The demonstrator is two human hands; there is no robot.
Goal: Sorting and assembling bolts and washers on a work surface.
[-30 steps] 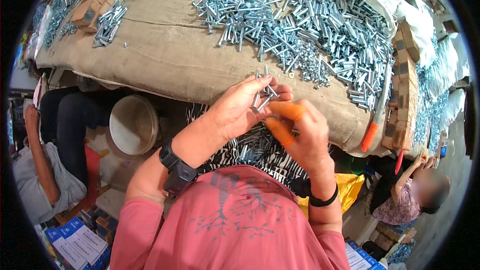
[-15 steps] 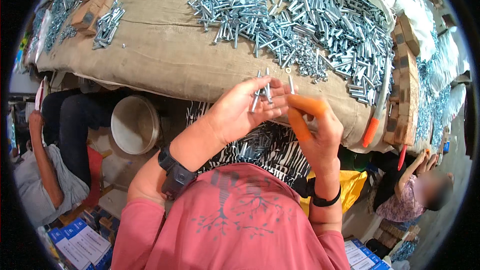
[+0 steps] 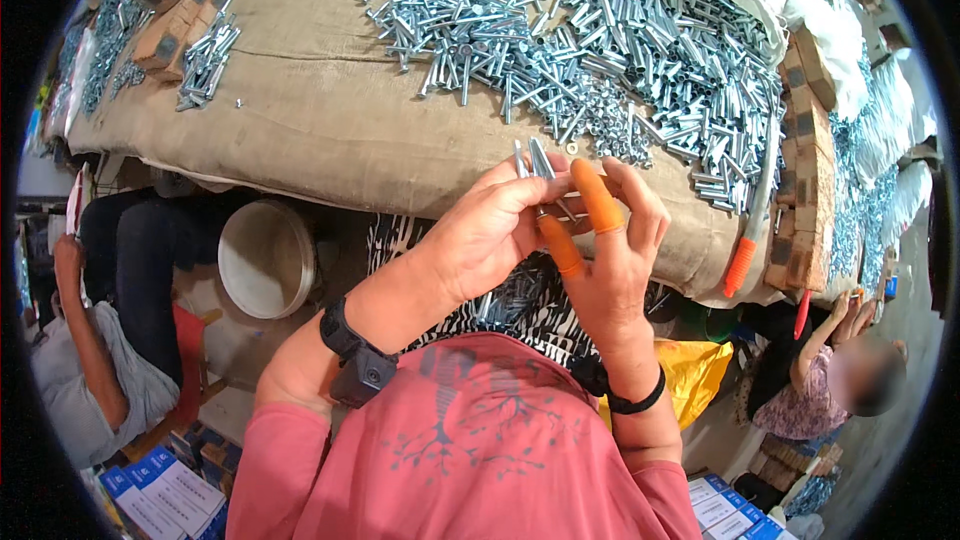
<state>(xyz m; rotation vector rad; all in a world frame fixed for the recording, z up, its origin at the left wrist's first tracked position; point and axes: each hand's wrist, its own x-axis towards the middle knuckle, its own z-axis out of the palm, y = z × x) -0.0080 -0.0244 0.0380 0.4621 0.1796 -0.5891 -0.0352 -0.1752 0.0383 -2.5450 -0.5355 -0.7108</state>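
Observation:
My left hand [image 3: 490, 225] is closed around several silvery bolts [image 3: 540, 158], whose shanks stick up past the thumb. Against it, from the right, comes my right hand [image 3: 605, 240], with orange finger cots [image 3: 598, 198] on the thumb and index finger. Its thumb tip meets the lower end of the held metal pieces, and a slim metal piece [image 3: 566, 208] shows between the two hands. The fingers partly hide what kind it is. Both hands are over the near edge of the cloth-covered table [image 3: 330, 130], and more metal parts [image 3: 495, 308] lie in my lap below.
A large pile of bolts and metal sleeves [image 3: 640, 50] covers the table's far right, with small nuts [image 3: 615, 125] at its near edge. An orange-handled tool [image 3: 740, 265] lies by bricks [image 3: 805, 170]. A white bucket [image 3: 265, 260] stands at left. Co-workers sit on both sides.
My right hand has moved left and brought its metal piece up to the left hand. The left fingers, spread before, have closed round the bolts.

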